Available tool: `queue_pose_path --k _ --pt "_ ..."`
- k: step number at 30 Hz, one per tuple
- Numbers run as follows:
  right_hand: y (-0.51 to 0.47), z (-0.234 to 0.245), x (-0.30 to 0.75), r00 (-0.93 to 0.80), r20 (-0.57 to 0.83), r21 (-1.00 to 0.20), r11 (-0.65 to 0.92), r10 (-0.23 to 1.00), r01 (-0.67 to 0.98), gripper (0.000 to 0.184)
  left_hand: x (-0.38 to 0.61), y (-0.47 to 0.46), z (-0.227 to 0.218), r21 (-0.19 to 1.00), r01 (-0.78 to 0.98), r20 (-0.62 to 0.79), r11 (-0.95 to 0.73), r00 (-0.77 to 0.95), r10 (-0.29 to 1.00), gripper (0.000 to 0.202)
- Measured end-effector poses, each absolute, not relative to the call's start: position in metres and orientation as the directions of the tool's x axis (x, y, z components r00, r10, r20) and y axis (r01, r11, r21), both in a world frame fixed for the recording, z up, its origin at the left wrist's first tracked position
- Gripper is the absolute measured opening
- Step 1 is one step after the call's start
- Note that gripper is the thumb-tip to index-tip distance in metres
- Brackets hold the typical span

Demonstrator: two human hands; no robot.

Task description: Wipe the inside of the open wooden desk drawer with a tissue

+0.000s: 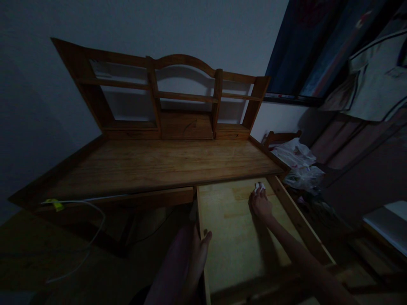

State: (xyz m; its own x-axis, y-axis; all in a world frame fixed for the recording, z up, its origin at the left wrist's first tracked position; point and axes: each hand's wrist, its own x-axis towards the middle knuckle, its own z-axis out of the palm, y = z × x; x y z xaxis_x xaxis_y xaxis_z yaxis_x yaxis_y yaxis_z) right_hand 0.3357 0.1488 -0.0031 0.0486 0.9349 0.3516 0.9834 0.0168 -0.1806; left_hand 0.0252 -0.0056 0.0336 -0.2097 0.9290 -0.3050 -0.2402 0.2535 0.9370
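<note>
A pulled-out wooden drawer [235, 237] with a pale bottom juts from the right part of the desk. Inside it, toward the back right, my right hand [261, 205] presses a crumpled white tissue or cloth [259, 186] on the drawer bottom, fingers closed over it. My left hand [199, 252] grips the drawer's left side wall, its thumb over the top edge and its fingers on the outer face, mostly hidden. The wooden desk [159, 163] stands directly behind the drawer.
A shelf unit [184, 96] rises at the back of the desk. A white cable [103, 216] with a yellow tag [57, 205] hangs over the front left edge. Plastic bags [295, 154] lie on a chair [282, 136] at right. Clothing [378, 80] hangs above.
</note>
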Motion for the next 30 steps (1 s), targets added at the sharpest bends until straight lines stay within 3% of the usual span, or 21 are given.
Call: queue_pose_path --k 3,11,16,19,22,25,28,30 --pt "0.153 -0.007 0.298 -0.072 0.362 -0.246 0.17 0.929 0.954 0.061 0.026 -0.007 0.038 0.932 -0.256 -0.315 0.257 -0.219 0.924 0.066" --pt "0.172 0.005 0.194 -0.396 0.361 -0.231 0.492 0.845 0.839 0.054 0.025 -0.003 0.026 0.947 -0.235 -0.263 0.217 -0.189 0.946 0.066" --pt "0.149 0.009 0.155 -0.668 0.384 -0.186 0.762 0.637 0.62 0.055 0.026 0.001 0.013 0.961 -0.206 -0.232 0.187 -0.22 0.948 0.071" --pt "0.132 0.017 0.162 -0.757 0.364 -0.208 0.84 0.542 0.501 0.055 0.026 0.0 0.016 0.958 -0.182 -0.26 0.222 -0.218 0.941 0.07" --pt "0.122 0.025 0.189 -0.814 0.314 -0.26 0.869 0.489 0.421 0.055 0.025 -0.001 0.022 0.954 -0.177 -0.277 0.243 -0.204 0.939 0.07" --pt "0.129 0.026 0.23 -0.799 0.29 -0.3 0.842 0.527 0.448 0.054 0.023 -0.003 0.027 0.954 -0.155 -0.283 0.256 -0.184 0.941 0.068" --pt "0.151 0.021 0.284 -0.68 0.277 -0.281 0.734 0.679 0.618 0.055 0.022 -0.005 0.025 0.953 -0.162 -0.284 0.257 -0.179 0.942 0.067" --pt "0.166 0.018 0.324 -0.529 0.242 -0.226 0.578 0.813 0.784 0.055 0.023 -0.005 0.02 0.945 -0.205 -0.293 0.255 -0.183 0.938 0.07"
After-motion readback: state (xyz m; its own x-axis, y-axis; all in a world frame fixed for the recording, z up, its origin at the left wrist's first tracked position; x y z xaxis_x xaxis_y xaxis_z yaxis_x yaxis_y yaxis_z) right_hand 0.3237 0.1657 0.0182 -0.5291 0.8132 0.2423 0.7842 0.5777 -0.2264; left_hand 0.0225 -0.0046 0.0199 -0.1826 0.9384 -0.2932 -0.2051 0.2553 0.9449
